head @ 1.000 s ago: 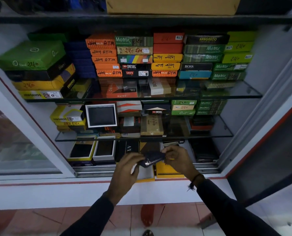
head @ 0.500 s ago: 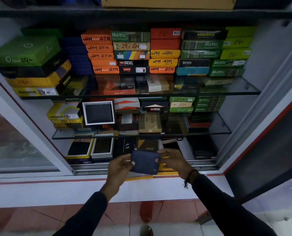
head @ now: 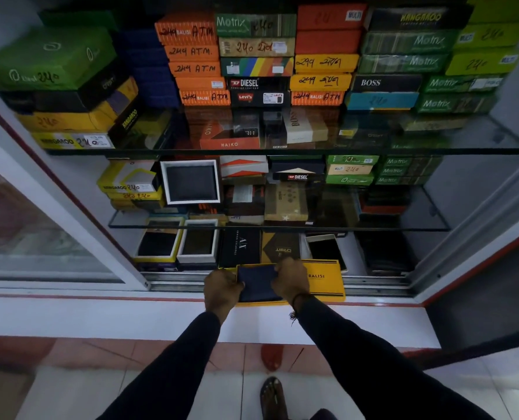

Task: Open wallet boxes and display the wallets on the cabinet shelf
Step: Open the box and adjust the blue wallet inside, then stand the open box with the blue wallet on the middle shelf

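1. Floor: one sandalled foot (head: 272,397) stands on the tiles below the cabinet's white front ledge (head: 131,316).
2. Left hand (head: 222,289): its fingers are closed on the left edge of the dark blue wallet (head: 258,281).
3. Right hand (head: 291,280): its fingers are closed on the right edge of the same wallet. A dark band sits on this wrist.
4. Wallet position: it lies flat over the open yellow box (head: 261,303) at the front edge of the bottom shelf, above the sliding-door track (head: 373,283). Whether it rests in the box cannot be told.
5. The yellow BALISI lid (head: 325,280) lies just beside the right hand, at the same front edge.
6. Behind the hands on the bottom shelf, left to right: two open boxes showing wallets (head: 176,241), a black AX box (head: 240,247), a black-and-gold box (head: 281,247).
7. Middle glass shelf (head: 403,227): a white-framed open box (head: 190,181) stands tilted, showing a dark wallet.
8. Top glass shelf (head: 464,147): stacked closed boxes reach to the rear wall.
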Demonstrator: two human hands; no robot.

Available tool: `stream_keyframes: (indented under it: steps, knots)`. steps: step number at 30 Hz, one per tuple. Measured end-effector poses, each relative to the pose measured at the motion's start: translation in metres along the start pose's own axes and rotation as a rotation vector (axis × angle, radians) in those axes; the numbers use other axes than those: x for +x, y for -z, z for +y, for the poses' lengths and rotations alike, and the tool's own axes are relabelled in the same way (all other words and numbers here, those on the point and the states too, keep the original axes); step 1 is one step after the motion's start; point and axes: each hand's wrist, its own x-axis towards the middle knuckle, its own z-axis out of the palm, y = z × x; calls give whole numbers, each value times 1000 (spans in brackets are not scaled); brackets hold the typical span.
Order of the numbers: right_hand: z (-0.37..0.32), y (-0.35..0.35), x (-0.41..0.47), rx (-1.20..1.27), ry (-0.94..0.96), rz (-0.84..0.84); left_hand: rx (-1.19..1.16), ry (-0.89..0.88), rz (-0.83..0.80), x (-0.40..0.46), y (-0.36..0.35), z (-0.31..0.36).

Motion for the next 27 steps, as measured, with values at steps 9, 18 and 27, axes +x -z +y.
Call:
stream_keyframes:
  steps: [9, 18, 27]
  knots:
    - [-11, -5, 0, 42, -58, -5, -278, 262, -296, 7, 10, 7]
    - [-11, 35, -7, 839, -197, 81, -756, 143, -220, -10, 61, 1]
    - [-30, 131, -19, 992, -89, 120, -727, -125, -256, -2, 107, 71]
